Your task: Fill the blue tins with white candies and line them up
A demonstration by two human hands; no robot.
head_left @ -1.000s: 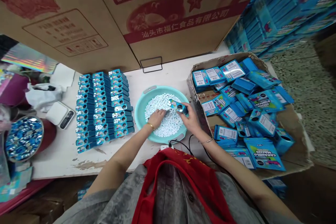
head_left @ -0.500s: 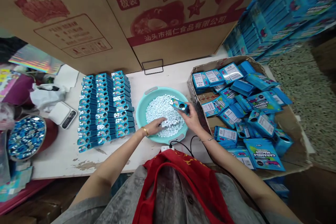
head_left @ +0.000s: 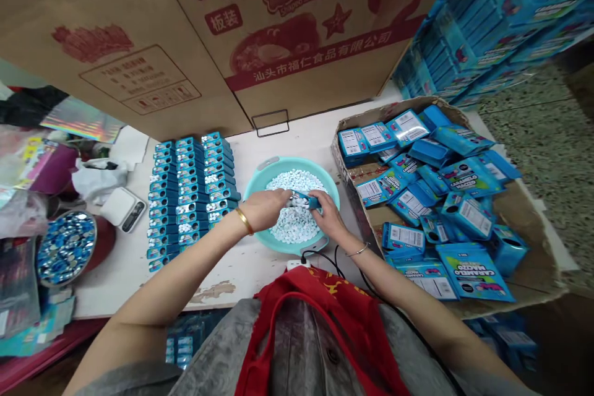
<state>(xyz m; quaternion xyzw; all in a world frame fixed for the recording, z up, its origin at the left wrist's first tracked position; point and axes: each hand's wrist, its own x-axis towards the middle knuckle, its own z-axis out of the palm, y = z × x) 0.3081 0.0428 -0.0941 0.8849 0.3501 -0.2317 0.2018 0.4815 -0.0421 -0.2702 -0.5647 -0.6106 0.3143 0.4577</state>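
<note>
My right hand (head_left: 328,215) grips the right end of a small blue candy box (head_left: 314,202), held tilted above the basin. My left hand (head_left: 268,209) is at the box's other end, its curled fingers closed over white candies beside the upper face; the fingertips partly hide them. Small white pieces show on the box between the hands. Below lies a heap of white candies (head_left: 297,226) in a light turquoise basin (head_left: 254,184). The hands cover part of the heap.
Left of the basin stand rows of blue boxes (head_left: 190,189), some with white candies on top. A carton (head_left: 346,164) of blue boxes is at right. Further left are a scale (head_left: 124,209) and a red tub (head_left: 99,241). A large carton (head_left: 297,96) stands behind; cables (head_left: 325,255) run in front.
My left hand has come up out of the white candies and over to the box. The right hand has brought the box lower and slightly left. The view has shifted a little.
</note>
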